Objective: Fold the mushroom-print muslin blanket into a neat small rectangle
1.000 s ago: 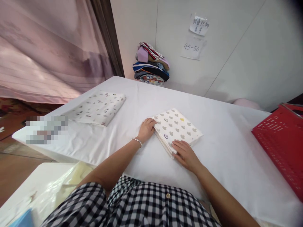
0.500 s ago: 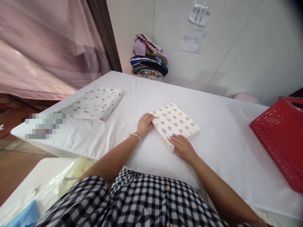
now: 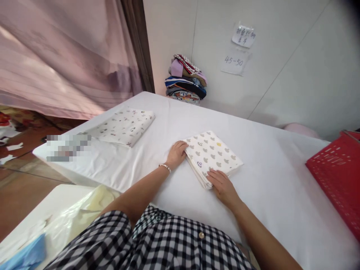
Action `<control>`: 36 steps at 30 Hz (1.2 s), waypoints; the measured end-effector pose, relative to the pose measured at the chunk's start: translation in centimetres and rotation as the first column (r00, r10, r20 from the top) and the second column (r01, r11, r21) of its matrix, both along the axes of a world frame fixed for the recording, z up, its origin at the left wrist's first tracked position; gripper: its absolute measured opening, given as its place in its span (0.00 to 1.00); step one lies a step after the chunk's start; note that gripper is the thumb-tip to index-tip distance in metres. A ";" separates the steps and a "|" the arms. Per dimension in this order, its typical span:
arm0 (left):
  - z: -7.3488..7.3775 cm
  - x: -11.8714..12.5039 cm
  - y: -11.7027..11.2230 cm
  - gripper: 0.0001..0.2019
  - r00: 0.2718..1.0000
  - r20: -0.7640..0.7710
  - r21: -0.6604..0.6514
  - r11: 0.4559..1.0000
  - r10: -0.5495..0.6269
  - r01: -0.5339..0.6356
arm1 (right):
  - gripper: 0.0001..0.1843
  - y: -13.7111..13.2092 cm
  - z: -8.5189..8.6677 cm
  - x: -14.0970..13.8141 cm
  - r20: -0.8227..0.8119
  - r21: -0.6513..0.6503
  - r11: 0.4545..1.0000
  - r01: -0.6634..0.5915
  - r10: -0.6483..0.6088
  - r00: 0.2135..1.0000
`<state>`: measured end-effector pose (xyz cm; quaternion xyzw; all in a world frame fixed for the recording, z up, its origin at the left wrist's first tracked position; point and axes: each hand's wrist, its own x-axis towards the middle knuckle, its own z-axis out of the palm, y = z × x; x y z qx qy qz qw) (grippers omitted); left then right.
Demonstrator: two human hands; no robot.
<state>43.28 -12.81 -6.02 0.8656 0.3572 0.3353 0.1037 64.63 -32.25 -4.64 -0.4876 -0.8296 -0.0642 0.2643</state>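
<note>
A folded white cloth (image 3: 215, 152) with grey, purple and yellow mouse-head shapes lies flat on the white-covered table, its layers showing along the near left edge. My left hand (image 3: 176, 153) is closed over its left corner, fingertips on top. At the near corner my right hand (image 3: 224, 186) grips the edge, fingers over the top layer. Both thumbs are mostly hidden. Farther left on the table rests a second white cloth (image 3: 126, 127) with small scattered prints, spread in a flatter fold and touched by neither hand.
On the right stands a red perforated plastic basket (image 3: 334, 180). A pile of folded fabrics (image 3: 186, 80) is beyond the far edge, by the wall. A blurred-out object (image 3: 67, 147) lies at the left corner. Near left, a lower white surface (image 3: 60, 195) carries plastic bags (image 3: 81, 210).
The view has shifted slightly, so everything appears a little lower and farther right. Both hands keep their places on the folded cloth, which looks unchanged.
</note>
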 end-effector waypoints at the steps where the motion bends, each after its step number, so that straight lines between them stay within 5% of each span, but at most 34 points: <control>1: 0.0 0.0 -0.1 0.20 0.999 0.029 -0.015 0.999 0.030 -0.029 | 0.23 -0.1 0.0 0.0 -0.008 -0.009 1.000 -0.002 0.002 1.000; 4: 0.0 -0.3 -0.8 0.22 0.970 0.138 -0.135 0.974 0.200 -0.181 | 0.25 -0.3 0.0 0.1 -0.019 -0.031 0.999 -0.010 0.009 1.000; 9: 0.5 -0.8 -2.5 0.14 0.904 0.119 -0.453 0.833 0.411 -0.319 | 0.25 -0.3 0.4 -0.3 -0.013 -0.038 0.999 0.001 -0.002 1.000; 14: 1.3 0.0 -3.9 0.06 0.942 0.104 -0.605 0.772 0.319 -0.195 | 0.23 0.1 0.5 -1.4 -0.019 -0.042 0.997 0.060 -0.061 0.998; 19: 1.9 1.4 -5.2 0.06 0.943 0.176 -0.668 0.738 0.281 -0.095 | 0.19 0.3 0.0 -1.5 -0.318 -0.091 0.977 0.191 -0.211 0.925; 23: 2.3 1.9 -5.9 0.04 0.911 0.230 -0.812 0.583 0.343 -0.014 | 0.19 0.1 0.2 -1.3 -0.425 -0.141 0.962 0.234 -0.272 0.863; 27: 2.4 2.2 -6.0 0.04 0.852 0.284 -0.887 0.459 0.440 0.058 | 0.22 0.3 0.3 -1.2 -0.286 -0.062 0.985 0.159 -0.171 0.943; 31: 2.1 2.5 -5.8 0.05 0.848 0.283 -0.897 0.438 0.448 0.067 | 0.28 0.7 0.2 -0.8 -0.063 -0.001 1.000 0.018 -0.018 0.998; 36: 2.1 2.5 -5.6 0.03 0.856 0.271 -0.906 0.418 0.440 0.072 | 0.30 1.0 0.7 0.0 -0.088 0.101 0.994 0.042 -0.033 0.996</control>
